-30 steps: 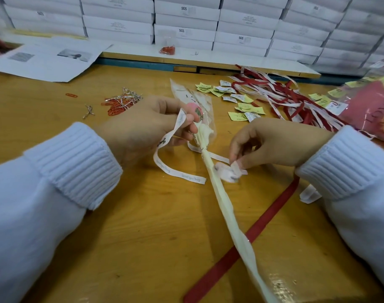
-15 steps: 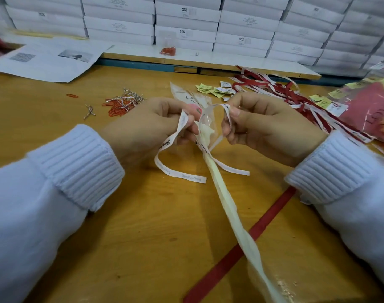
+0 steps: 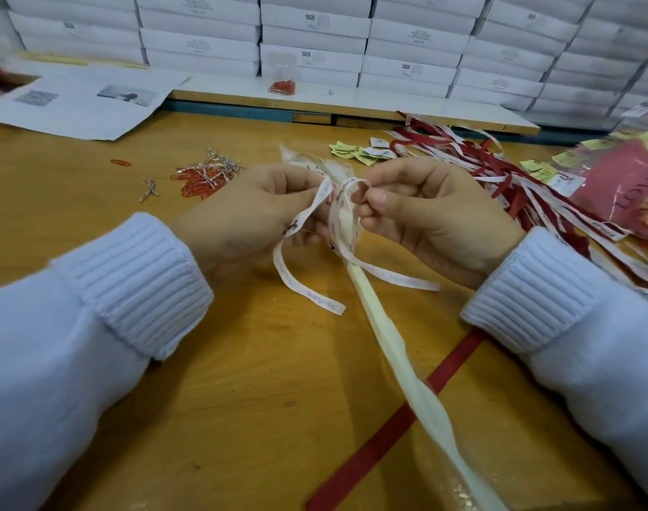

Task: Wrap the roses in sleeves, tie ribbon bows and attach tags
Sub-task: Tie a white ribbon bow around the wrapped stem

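Nearest me, two white ribbed sleeves frame the wooden table. A red ribbon strip lies flat on it, running diagonally under the cream stem of the sleeved rose, which slants from the lower right up to my hands. My left hand is closed on one end of the white printed ribbon, pinching it by the clear plastic sleeve; the ribbon's tail loops down and rests on the table. My right hand is closed too, thumb and fingers pinching a small ribbon loop at the top of the stem, while the other tail trails out toward my right wrist. The rose's bloom I cannot make out behind my hands.

Beyond my left hand sits a pile of red and silver paper clips. Past my right hand lie yellow-green tags and a heap of red and white ribbons, with a pink plastic bag at the right edge. Farther back are printed sheets and stacked white boxes.
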